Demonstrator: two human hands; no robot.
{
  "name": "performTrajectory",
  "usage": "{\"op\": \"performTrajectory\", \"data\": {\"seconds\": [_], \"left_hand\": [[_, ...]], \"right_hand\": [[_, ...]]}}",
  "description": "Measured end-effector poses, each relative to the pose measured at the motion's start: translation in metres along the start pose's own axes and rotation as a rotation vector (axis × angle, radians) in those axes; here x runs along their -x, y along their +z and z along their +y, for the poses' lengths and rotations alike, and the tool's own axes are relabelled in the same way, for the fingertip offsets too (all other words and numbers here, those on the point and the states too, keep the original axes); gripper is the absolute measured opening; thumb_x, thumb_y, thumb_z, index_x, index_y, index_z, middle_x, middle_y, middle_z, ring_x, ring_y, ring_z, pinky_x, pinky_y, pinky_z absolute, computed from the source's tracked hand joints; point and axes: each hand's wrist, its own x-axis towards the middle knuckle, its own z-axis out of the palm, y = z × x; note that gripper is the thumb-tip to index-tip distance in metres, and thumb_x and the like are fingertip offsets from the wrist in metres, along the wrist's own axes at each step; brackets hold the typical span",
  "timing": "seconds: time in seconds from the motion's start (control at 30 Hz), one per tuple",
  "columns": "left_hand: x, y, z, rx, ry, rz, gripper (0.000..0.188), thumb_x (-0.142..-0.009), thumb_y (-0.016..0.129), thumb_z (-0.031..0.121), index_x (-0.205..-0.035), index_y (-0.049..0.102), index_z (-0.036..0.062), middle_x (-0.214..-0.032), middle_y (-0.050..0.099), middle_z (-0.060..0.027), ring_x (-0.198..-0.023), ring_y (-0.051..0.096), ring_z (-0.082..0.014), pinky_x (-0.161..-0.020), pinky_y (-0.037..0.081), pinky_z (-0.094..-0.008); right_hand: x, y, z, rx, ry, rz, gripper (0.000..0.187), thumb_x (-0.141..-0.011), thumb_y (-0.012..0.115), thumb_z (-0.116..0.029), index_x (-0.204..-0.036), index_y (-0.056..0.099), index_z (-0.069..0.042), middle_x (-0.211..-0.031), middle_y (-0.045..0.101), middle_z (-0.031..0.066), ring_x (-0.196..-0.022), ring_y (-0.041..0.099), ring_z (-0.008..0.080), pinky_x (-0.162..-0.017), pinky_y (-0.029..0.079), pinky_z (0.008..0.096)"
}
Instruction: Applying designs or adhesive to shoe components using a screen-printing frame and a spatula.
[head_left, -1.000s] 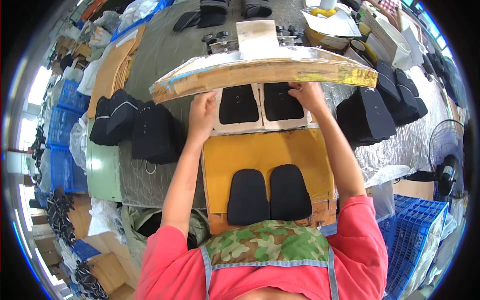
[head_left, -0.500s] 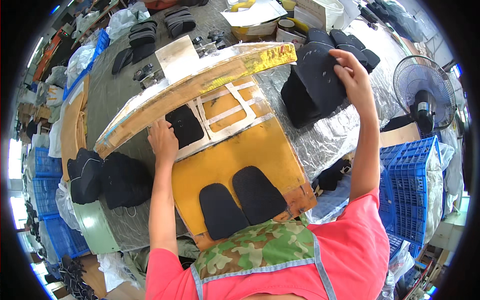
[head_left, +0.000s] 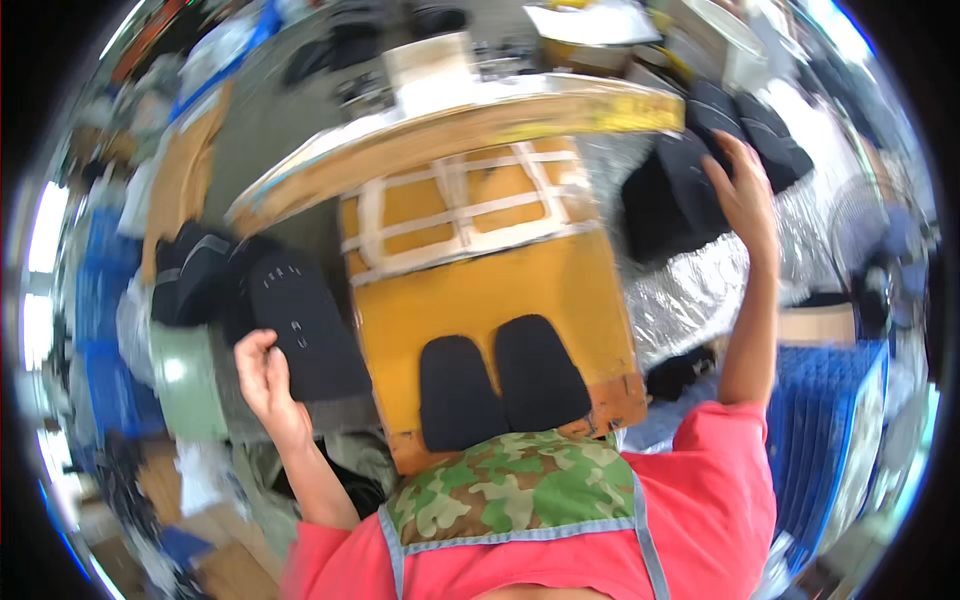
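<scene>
My left hand (head_left: pixel 268 385) is beside a black rounded pad (head_left: pixel 300 320) with small white marks, at the left stack of black pads (head_left: pixel 190 275). Its fingers are apart and slightly bent, and they do not appear to grip the pad, though motion blurs it. At the right, my right hand (head_left: pixel 745 185) rests on a pile of black pads (head_left: pixel 668 200), thumb and fingers apart on the top piece. Two black pads (head_left: pixel 462 395) lie side by side on the yellow board (head_left: pixel 480 290) in front of me. White strips (head_left: pixel 450 215) outline two shapes on the board's far part.
A curved wooden beam (head_left: pixel 450 140) stands tilted above the board's far edge. Beyond it lie more black pads (head_left: pixel 355 40) and a box with papers (head_left: pixel 590 30). Blue crates (head_left: pixel 825 440) and a fan (head_left: pixel 870 240) stand at the right; a shiny plastic sheet (head_left: pixel 690 300) covers the table there.
My left hand has moved from the white outline toward me and left; the black pad that lay in the outline is gone from there. My right hand stays at its pile. The view has turned.
</scene>
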Motion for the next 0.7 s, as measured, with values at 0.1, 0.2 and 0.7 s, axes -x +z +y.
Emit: {"op": "performTrajectory", "data": {"seconds": [0.1, 0.2, 0.7], "left_hand": [[-0.01, -0.039, 0.017, -0.022, 0.099, 0.275, 0.022, -0.095, 0.057, 0.004, -0.116, 0.058, -0.0007, -0.118, 0.058, -0.007, -0.112, 0.052, -0.0154, -0.1, 0.037, -0.0291], [-0.043, -0.074, 0.02, 0.085, 0.159, 0.345, 0.023, -0.095, 0.057, 0.004, -0.117, 0.061, -0.0007, -0.116, 0.06, -0.0044, -0.111, 0.053, -0.0127, -0.099, 0.037, -0.0266], [-0.108, -0.059, -0.044, -0.801, 0.146, 0.025, 0.019, -0.086, 0.061, 0.004, -0.105, 0.065, 0.0076, -0.11, 0.067, -0.0081, -0.116, 0.056, -0.021, -0.1, 0.042, -0.0383]], "right_hand": [[0.012, -0.008, -0.021, 0.039, 0.015, -0.202, 0.084, -0.079, 0.076, -0.046, -0.142, 0.045, -0.001, -0.141, 0.048, 0.0234, -0.134, 0.044, 0.0356, -0.111, 0.035, 0.0418], [0.02, -0.001, 0.005, 0.112, -0.031, -0.262, 0.09, -0.072, 0.078, -0.032, -0.146, 0.038, -0.001, -0.142, 0.045, 0.0244, -0.133, 0.042, 0.0387, -0.111, 0.035, 0.0434], [0.039, -0.002, -0.233, -0.254, -0.288, -0.729, 0.064, -0.069, 0.083, -0.014, -0.127, 0.059, 0.0, -0.122, 0.064, 0.0207, -0.116, 0.061, 0.0318, -0.1, 0.045, 0.0379]]}}
